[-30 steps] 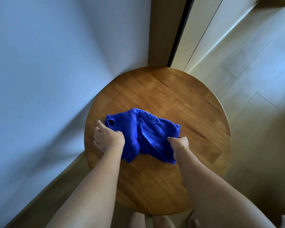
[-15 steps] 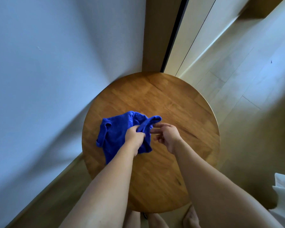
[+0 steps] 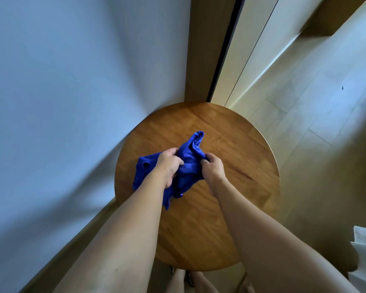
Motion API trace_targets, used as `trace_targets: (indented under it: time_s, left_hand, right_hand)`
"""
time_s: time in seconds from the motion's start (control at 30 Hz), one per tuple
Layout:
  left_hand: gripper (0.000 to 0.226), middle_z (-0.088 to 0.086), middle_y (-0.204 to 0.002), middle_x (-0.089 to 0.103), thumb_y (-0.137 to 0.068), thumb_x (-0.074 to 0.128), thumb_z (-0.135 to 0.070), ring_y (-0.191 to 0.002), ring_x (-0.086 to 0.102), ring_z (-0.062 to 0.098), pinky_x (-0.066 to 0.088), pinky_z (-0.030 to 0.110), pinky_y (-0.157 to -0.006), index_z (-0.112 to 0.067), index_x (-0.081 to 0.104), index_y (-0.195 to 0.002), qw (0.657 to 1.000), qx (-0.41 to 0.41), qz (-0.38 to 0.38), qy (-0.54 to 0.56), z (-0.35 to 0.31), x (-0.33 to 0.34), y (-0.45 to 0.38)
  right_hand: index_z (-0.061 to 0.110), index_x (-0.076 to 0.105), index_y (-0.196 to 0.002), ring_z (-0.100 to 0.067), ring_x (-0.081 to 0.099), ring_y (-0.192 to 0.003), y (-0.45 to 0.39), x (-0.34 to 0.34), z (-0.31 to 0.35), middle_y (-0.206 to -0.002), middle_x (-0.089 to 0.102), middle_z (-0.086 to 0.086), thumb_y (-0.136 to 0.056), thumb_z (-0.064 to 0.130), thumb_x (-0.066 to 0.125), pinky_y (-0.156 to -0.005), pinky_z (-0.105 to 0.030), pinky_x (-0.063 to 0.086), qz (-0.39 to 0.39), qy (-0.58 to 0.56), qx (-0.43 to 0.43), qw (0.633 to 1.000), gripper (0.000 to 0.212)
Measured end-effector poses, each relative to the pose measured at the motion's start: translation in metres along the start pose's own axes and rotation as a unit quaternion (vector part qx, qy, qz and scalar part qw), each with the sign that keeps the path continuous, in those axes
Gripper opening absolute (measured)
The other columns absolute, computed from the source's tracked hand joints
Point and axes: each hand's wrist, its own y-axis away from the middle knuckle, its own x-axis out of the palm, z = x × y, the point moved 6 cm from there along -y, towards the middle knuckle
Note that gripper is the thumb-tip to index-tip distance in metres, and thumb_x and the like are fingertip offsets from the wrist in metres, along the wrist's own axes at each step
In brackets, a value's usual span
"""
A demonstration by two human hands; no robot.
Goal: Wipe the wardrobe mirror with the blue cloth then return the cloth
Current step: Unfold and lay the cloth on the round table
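Two hands: left hand (image 3: 170, 166) and right hand (image 3: 212, 168) both clench the blue cloth (image 3: 189, 159) — bunched for wiping, likely.
Place: above the round table (image 3: 230, 208).

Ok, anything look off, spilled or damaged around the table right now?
Nothing stands out. The blue cloth is bunched, gripped by the left hand and right hand above the round wooden table, its lower end hanging beside the left forearm. The tabletop shows no spill or damage, only wood grain.
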Motion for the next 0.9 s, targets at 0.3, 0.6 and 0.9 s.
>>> trace_targets:
  time_s: [0.3, 0.6, 0.9]
  left_hand:
    - [0.012, 0.009, -0.092, 0.058, -0.080, 0.055, -0.008, -0.072, 0.048, 0.022, 0.041, 0.021, -0.055, -0.012, 0.052, -0.091, 0.967, 0.126, -0.189, -0.114, -0.084, -0.070, 0.032]
    - [0.019, 0.013, -0.100, 0.065, -0.074, 0.063, 0.004, -0.096, 0.059, 0.031, 0.051, 0.033, -0.077, -0.009, 0.062, -0.087, 0.911, 0.156, -0.220, -0.312, -0.129, -0.086, 0.064]
    - [0.027, 0.003, -0.097, 0.057, -0.078, 0.049, 0.008, -0.087, 0.053, 0.025, 0.044, 0.029, -0.070, -0.015, 0.052, -0.092, 0.905, 0.215, -0.329, -0.162, -0.136, -0.097, 0.083]
  right_hand:
    - [0.015, 0.056, -0.091, -0.014, 0.049, -0.070, 0.015, -0.072, 0.073, -0.083, 0.055, 0.000, -0.100, 0.021, 0.038, -0.059, -0.027, 0.038, -0.185, 0.013, -0.064, 0.981, 0.020]
    - [0.017, 0.061, -0.108, -0.021, 0.050, -0.088, 0.057, -0.146, 0.147, -0.109, 0.061, -0.005, -0.098, 0.025, 0.042, -0.075, -0.029, 0.037, -0.324, 0.113, -0.097, 0.934, 0.022]
    - [0.015, 0.056, -0.119, -0.027, 0.047, -0.111, 0.055, -0.146, 0.148, -0.119, 0.051, -0.006, -0.084, -0.008, 0.037, -0.081, -0.030, 0.035, -0.250, 0.236, -0.162, 0.925, 0.046]
